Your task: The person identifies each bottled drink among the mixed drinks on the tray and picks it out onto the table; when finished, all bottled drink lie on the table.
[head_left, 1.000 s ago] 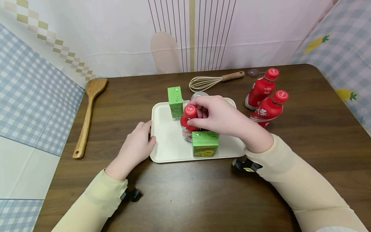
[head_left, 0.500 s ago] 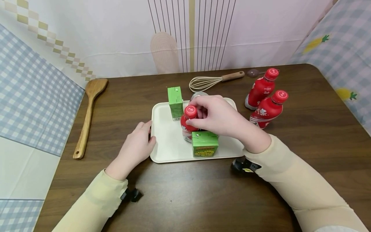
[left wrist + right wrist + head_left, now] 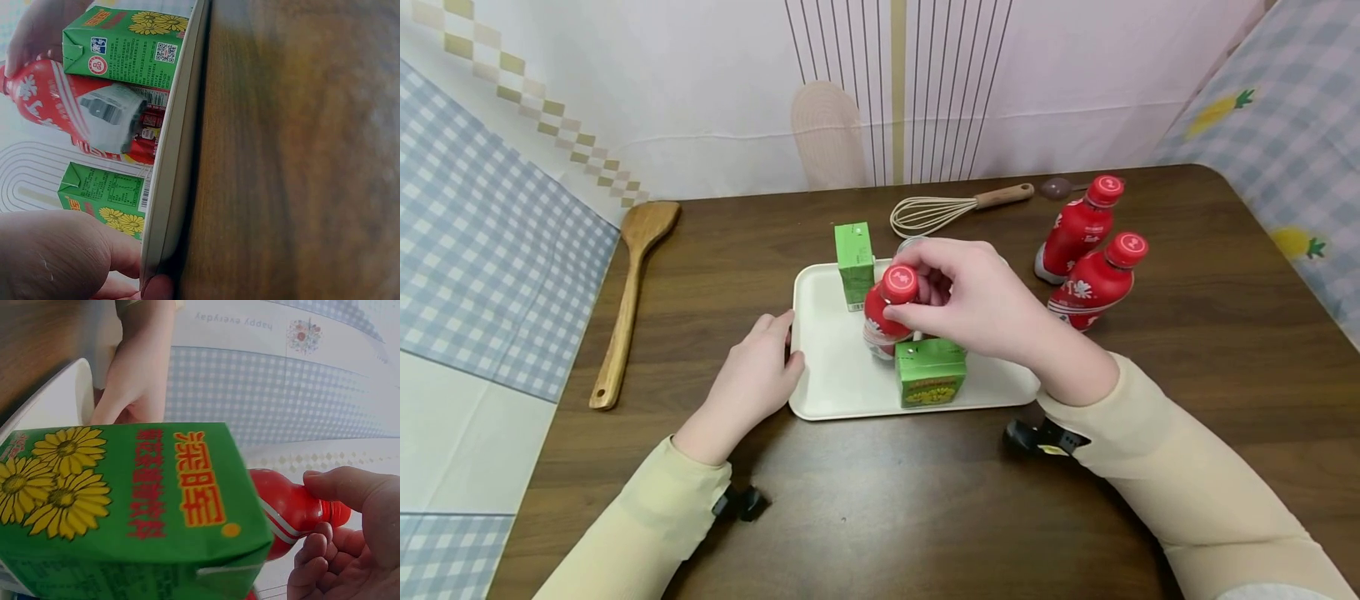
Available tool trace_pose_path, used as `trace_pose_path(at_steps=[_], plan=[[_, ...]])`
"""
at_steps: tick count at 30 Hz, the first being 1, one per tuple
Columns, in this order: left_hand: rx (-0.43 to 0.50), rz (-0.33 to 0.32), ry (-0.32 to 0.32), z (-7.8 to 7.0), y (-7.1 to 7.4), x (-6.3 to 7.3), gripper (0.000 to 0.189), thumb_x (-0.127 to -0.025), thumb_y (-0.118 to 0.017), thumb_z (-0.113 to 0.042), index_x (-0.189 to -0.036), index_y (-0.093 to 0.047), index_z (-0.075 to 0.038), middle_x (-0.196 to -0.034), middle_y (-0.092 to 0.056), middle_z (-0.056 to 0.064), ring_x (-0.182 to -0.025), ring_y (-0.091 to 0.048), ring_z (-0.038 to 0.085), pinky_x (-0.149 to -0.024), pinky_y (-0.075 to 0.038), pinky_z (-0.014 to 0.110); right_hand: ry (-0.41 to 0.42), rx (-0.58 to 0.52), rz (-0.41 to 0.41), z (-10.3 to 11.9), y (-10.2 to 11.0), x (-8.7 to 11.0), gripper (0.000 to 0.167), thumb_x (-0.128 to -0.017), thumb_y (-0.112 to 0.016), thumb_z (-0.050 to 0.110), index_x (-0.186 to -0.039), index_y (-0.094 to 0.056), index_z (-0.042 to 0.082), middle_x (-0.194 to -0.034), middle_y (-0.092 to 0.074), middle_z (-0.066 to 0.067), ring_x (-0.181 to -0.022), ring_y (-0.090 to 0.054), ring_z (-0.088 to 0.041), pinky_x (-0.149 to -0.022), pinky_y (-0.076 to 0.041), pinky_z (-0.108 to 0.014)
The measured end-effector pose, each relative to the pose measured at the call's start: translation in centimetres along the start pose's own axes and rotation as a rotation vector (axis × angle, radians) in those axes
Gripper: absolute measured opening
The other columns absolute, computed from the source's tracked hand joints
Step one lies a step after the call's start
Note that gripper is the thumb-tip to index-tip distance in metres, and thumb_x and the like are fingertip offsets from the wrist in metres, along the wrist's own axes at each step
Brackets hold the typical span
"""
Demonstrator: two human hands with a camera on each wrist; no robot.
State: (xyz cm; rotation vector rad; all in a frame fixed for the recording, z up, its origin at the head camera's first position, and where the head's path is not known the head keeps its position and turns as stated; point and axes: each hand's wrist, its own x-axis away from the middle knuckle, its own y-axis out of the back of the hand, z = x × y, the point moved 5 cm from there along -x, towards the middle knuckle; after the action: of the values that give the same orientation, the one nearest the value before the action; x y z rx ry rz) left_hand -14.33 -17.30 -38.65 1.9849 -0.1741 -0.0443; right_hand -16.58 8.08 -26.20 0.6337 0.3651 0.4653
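Observation:
My right hand (image 3: 973, 292) pinches a red plastic drink bottle (image 3: 883, 321) just below its cap, thumb on one side and fingers on the other. The bottle leans over the white tray (image 3: 831, 367), and its pale lower end (image 3: 112, 119) shows in the left wrist view. At the tray's left edge, my left hand (image 3: 756, 367) grips the rim between thumb and fingers. A green drink carton (image 3: 931, 375) with yellow flowers stands at the tray's front, close to the bottle. Another green carton (image 3: 854, 267) is at the back. Behind my right hand, a round metal-rimmed top (image 3: 913, 242) is mostly hidden.
Two more red bottles (image 3: 1078, 229) stand right of the tray. A whisk (image 3: 932, 215) and a dark spoon (image 3: 1057, 188) lie along the table's back edge. A wooden spatula (image 3: 632, 292) lies on the left. Patterned cloths hang behind and at the sides.
The bottle has gone from nearly upright to tilted, its cap shifting right and its base slightly left and back. My right hand has moved a little rightward with it; the left hand stays put.

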Motion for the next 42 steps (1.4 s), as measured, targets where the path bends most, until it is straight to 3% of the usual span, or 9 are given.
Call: trace_pose_path(at_steps=[9,21,27,33,42], plan=[[0.0,0.002,-0.001,0.0,0.0,0.0,0.055,-0.098,-0.055,-0.017,-0.149,-0.048,-0.001,-0.107,-0.056,0.011,-0.084,-0.058,0.029,-0.074,-0.051,0.048,0.131,-0.031,-0.071,1.5,0.6,0.8,0.032,-0.084,-0.086,0.014,-0.113,-0.073,0.014,-0.098,-0.07,0.006,-0.077,-0.058,-0.011,-0.065,-0.05,-0.028],[-0.004,0.005,-0.001,0.0,-0.1,0.0,0.055,-0.098,-0.056,-0.017,-0.15,-0.048,-0.002,-0.106,-0.056,0.011,-0.084,-0.057,0.028,-0.073,-0.051,0.047,0.188,-0.041,-0.088,2.1,0.2,0.9,0.033,-0.083,-0.086,0.013,-0.113,-0.073,0.013,-0.098,-0.071,0.006,-0.079,-0.059,-0.01,-0.066,-0.051,-0.027],[0.002,0.007,0.001,-0.1,0.0,0.0,0.056,-0.098,-0.056,-0.017,-0.15,-0.047,0.0,-0.108,-0.056,0.013,-0.085,-0.058,0.029,-0.074,-0.052,0.048,0.295,-0.054,-0.107,3.7,0.3,1.9,0.035,-0.081,-0.088,0.012,-0.112,-0.073,0.012,-0.103,-0.072,0.006,-0.081,-0.061,-0.008,-0.064,-0.052,-0.027],[0.004,0.003,0.002,0.0,0.0,0.1,0.056,-0.098,-0.056,-0.017,-0.15,-0.047,0.001,-0.109,-0.057,0.013,-0.085,-0.059,0.03,-0.076,-0.053,0.049,0.403,-0.112,-0.058,5.0,0.1,2.9,0.033,-0.079,-0.088,0.007,-0.108,-0.072,0.009,-0.091,-0.069,0.007,-0.073,-0.057,-0.008,-0.059,-0.048,-0.026],[0.009,-0.018,-0.017,-0.1,0.1,0.1,0.053,-0.097,-0.055,-0.016,-0.147,-0.051,-0.001,-0.105,-0.057,0.012,-0.085,-0.058,0.029,-0.075,-0.053,0.05,0.474,-0.144,0.035,6.7,-0.7,4.8,0.03,-0.078,-0.088,0.009,-0.104,-0.072,0.013,-0.096,-0.071,0.011,-0.083,-0.06,-0.004,-0.073,-0.05,-0.023]])
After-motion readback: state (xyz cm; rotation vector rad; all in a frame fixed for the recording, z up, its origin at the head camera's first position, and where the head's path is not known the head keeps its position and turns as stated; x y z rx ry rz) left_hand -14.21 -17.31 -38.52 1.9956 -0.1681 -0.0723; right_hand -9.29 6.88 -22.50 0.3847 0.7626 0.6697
